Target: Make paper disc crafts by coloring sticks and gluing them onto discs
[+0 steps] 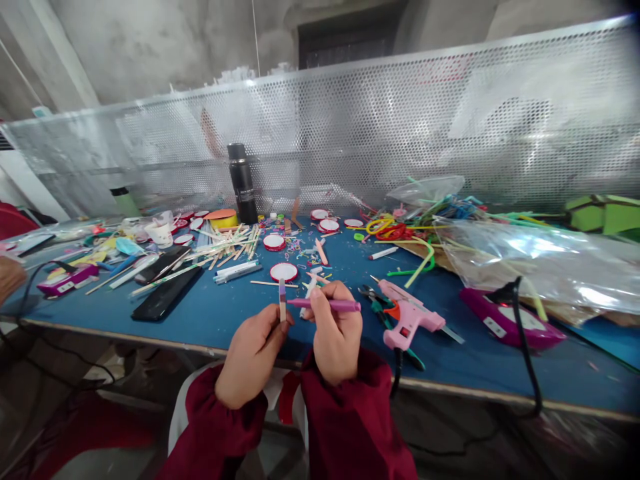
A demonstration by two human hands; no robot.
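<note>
Upright between the fingertips of my left hand (257, 350) is a small wooden craft stick (283, 301), purple on its upper part and bare wood lower down. My right hand (339, 330) grips a purple marker pen (337, 305) lying sideways, its tip pointing left at the stick. Whether tip and stick touch is hard to tell. Behind the stick lies a round white disc with a red rim (283, 272). A white pen (309, 293) rests on the table just beyond my right hand, partly hidden by it.
Right of my hands lie a pink glue gun (413, 317) and pliers (383, 310). A purple corded device (515, 323) sits farther right. Leftward are a black phone (167, 293), several loose sticks (235, 243) and a co-worker's hand (10, 277). A black bottle (243, 187) stands before the perforated metal screen (350, 133).
</note>
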